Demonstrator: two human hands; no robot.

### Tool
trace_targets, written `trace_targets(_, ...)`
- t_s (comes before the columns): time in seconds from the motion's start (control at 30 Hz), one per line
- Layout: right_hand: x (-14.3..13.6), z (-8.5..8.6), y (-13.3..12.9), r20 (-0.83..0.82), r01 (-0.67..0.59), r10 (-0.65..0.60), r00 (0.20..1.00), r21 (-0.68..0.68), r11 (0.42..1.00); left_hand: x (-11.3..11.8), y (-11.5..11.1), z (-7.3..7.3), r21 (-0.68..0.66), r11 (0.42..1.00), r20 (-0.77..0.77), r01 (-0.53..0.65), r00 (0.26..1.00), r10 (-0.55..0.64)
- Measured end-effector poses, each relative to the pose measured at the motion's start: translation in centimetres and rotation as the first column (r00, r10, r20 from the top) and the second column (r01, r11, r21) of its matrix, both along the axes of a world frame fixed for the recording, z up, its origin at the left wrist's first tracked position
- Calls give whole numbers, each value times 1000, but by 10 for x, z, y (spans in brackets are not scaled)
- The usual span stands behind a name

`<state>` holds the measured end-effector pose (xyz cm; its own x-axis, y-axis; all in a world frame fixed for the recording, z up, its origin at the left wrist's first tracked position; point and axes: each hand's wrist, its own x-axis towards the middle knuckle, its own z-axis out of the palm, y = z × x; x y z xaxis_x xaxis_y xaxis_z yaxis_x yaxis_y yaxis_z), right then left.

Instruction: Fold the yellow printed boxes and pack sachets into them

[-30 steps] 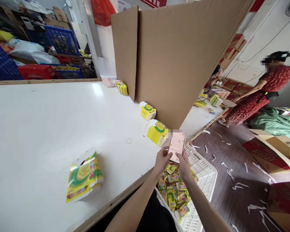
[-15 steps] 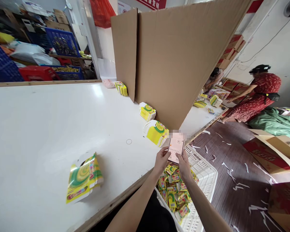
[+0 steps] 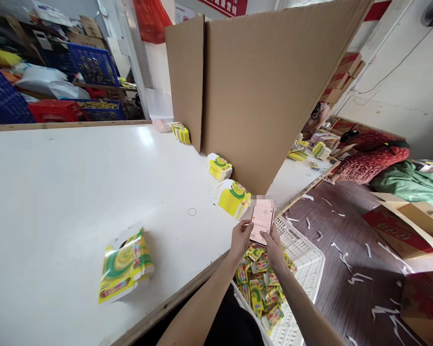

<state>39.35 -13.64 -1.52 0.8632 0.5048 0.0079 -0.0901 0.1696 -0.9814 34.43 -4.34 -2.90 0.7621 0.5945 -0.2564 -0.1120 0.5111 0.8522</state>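
The phone (image 3: 262, 215), in the head view, is a slim upright rectangle with a thin dark edge and a lit, pale pink screen. A small orange mark sits at the left of the screen, a round sketch-like picture is near its upper right, and faint rows run across the middle; the writing is too small to read. A blurred patch covers the top end. It is held above the near end of a white basket (image 3: 312, 247), just beyond the edge of the white table (image 3: 75, 182).

The left hand (image 3: 241, 236) grips the left side, its fingers curled behind and its thumb at the screen's edge. The right hand (image 3: 274, 245) grips the lower right, fingers bent round the back and thumb lying over the lower screen.

Below, small yellow and green boxes (image 3: 256, 295) lie jumbled in the basket. On the table, a yellow stack of cartons (image 3: 233, 198) stands just beside the phone, near a tall cardboard sheet (image 3: 260, 86). A bent yellow carton (image 3: 124, 266) lies well apart, to the left. Far right, a person in red patterned clothes (image 3: 373, 149) bends forward.
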Motion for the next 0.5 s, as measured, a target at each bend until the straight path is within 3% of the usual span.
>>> trace_targets(0.5,-4,6,1,-31,-5,5,1000,-5,1000,-6,-1,12,-31,996,71,-82,994,84)
